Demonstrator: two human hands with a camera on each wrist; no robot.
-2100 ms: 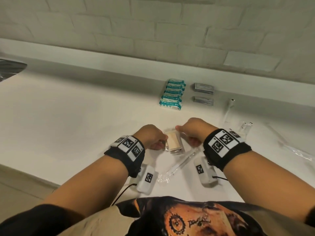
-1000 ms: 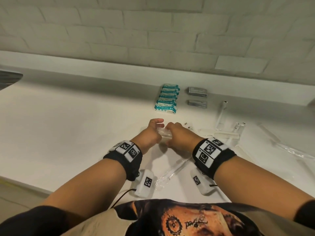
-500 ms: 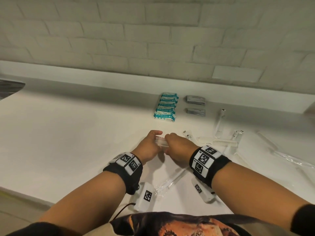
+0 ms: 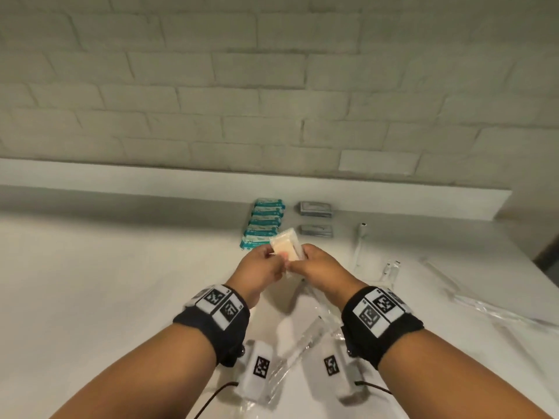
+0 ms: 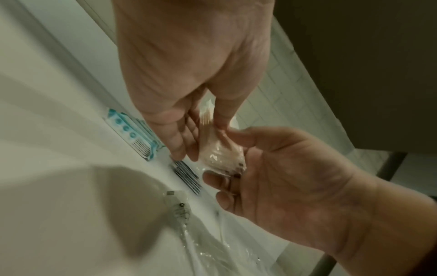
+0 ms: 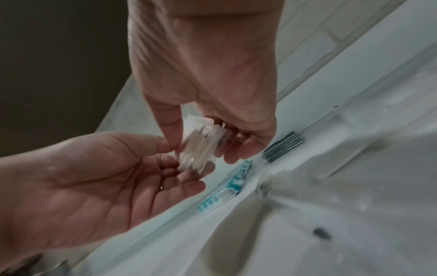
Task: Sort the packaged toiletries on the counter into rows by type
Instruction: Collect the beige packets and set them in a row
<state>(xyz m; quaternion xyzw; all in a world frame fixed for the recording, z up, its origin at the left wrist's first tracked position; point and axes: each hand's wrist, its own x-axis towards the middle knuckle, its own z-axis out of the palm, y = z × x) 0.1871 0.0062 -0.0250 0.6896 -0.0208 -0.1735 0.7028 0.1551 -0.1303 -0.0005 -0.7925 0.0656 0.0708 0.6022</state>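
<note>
Both hands hold one small clear packet with pale beige contents, lifted above the white counter. My left hand pinches its left edge between thumb and fingers. My right hand pinches the right edge. In the left wrist view the packet sits between the left hand and the right hand. The right wrist view shows the packet the same way. A row of teal packets lies just beyond it, with two grey packets to the right.
Clear-wrapped toothbrushes and other clear wraps lie scattered on the right of the counter. One long clear-wrapped item lies between my wrists. A raised ledge and a brick wall close off the back.
Both hands have lifted the packet off the counter and carried it away from me toward the teal row. Its flat beige face now shows to the head camera.
</note>
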